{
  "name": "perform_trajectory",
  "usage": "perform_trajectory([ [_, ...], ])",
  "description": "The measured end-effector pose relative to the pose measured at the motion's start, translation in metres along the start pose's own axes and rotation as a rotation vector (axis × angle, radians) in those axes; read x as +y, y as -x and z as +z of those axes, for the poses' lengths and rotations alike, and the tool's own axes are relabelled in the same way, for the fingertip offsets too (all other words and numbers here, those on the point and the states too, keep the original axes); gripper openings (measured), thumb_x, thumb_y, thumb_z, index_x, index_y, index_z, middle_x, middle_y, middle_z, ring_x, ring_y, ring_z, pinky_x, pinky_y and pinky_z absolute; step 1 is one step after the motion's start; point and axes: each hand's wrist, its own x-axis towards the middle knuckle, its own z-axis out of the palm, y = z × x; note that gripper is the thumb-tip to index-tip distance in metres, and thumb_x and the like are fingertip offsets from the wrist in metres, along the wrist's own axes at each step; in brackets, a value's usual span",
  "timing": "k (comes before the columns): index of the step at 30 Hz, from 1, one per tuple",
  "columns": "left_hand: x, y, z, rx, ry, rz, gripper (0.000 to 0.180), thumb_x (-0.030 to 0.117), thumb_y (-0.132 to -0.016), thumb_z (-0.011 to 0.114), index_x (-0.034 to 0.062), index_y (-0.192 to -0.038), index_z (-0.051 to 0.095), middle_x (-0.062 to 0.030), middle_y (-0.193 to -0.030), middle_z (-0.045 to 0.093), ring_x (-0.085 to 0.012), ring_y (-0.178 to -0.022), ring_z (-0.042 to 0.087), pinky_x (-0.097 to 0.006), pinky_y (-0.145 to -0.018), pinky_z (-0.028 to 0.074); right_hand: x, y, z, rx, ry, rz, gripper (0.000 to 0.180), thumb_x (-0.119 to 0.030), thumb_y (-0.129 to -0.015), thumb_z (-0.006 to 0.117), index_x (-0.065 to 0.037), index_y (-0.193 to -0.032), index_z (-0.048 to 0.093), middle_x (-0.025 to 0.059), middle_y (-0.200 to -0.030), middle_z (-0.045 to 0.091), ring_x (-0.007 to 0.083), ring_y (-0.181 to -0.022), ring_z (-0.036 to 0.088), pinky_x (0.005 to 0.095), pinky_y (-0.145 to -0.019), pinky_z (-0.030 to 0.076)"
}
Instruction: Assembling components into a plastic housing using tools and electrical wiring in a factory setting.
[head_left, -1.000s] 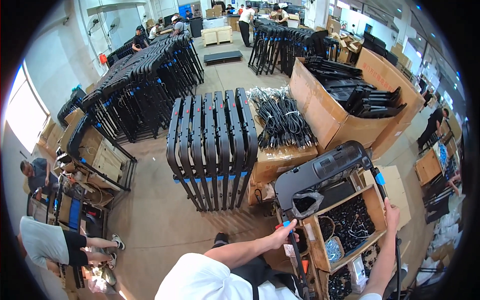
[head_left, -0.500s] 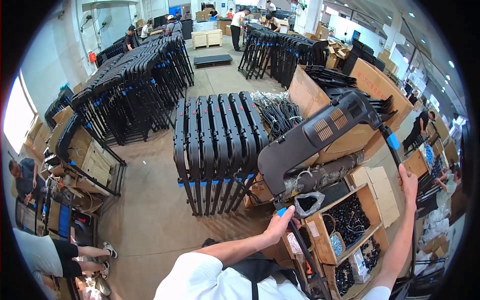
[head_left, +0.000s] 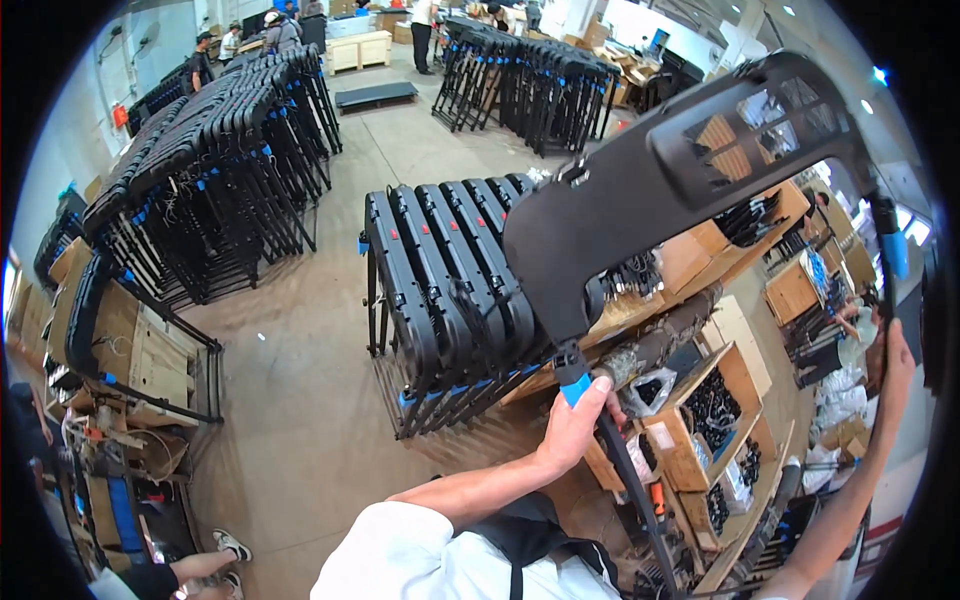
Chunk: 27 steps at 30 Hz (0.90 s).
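A large black console frame (head_left: 610, 215), with slotted openings at one end and a long post down each side, is held tilted in front of me. My left hand (head_left: 577, 430) is closed around its left post, just below a blue wrap (head_left: 575, 388). My right hand (head_left: 897, 362) grips the right post below another blue wrap (head_left: 894, 255); the far side of that grip is hidden. Just beyond the held frame stands a row of similar black frames (head_left: 420, 270), packed side by side on their posts. The held frame covers part of that row.
Wooden parts bins (head_left: 690, 440) with small black pieces stand below the held frame. Long rows of black frames (head_left: 210, 150) fill the left back, and more (head_left: 530, 80) stand at the back. A flat black panel (head_left: 375, 95) lies on the floor. People are at work around the hall.
The console frame has come closer and swung right and upward, with both hands still on its posts. My view has turned, so the frame row and the bins appear shifted.
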Motion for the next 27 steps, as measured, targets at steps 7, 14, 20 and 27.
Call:
perform_trajectory([
  [7,0.115,0.014,-0.023,-0.095,0.082,0.173,0.041,0.042,-0.104,0.063,0.003,-0.115,0.057,-0.0068,-0.085,0.063,-0.0181,-0.076,0.066,-0.035,-0.075,0.056,-0.081,0.123,-0.043,0.097,-0.094,-0.005,0.048,-0.057,-0.108,0.053,-0.012,-0.1,0.065,-0.0074,-0.067,0.046,0.0027,-0.058,0.04,0.0198,-0.055,0.03],
  [14,0.2,0.058,-0.061,-0.067,-0.011,0.313,0.032,0.032,-0.104,0.065,0.0013,-0.113,0.062,-0.0043,-0.081,0.065,-0.0128,-0.071,0.063,-0.028,-0.068,0.052,-0.091,0.259,-0.046,0.09,-0.301,0.018,0.048,-0.056,-0.11,0.047,-0.009,-0.11,0.06,-0.0026,-0.076,0.05,0.0067,-0.066,0.046,0.0225,-0.061,0.037],
  [20,0.268,0.1,-0.12,-0.063,-0.322,0.369,0.03,0.023,-0.098,0.065,-0.0004,-0.117,0.064,-0.0079,-0.085,0.068,-0.0178,-0.079,0.067,-0.034,-0.076,0.054,-0.068,0.374,0.0,-0.183,-0.431,0.048,0.056,-0.056,-0.107,0.055,-0.001,-0.118,0.059,0.0038,-0.086,0.062,0.013,-0.08,0.06,0.0279,-0.072,0.048],
  [27,0.328,0.105,-0.216,-0.081,-0.827,0.214,0.044,0.016,-0.09,0.073,-0.0025,-0.129,0.063,-0.0088,-0.105,0.073,-0.0204,-0.102,0.071,-0.038,-0.096,0.054,-0.085,0.482,0.089,-0.742,-0.561,0.175,0.034,-0.008,-0.086,0.081,-0.003,-0.115,0.064,0.0074,-0.111,0.07,0.0179,-0.103,0.066,0.0335,-0.093,0.053],
])
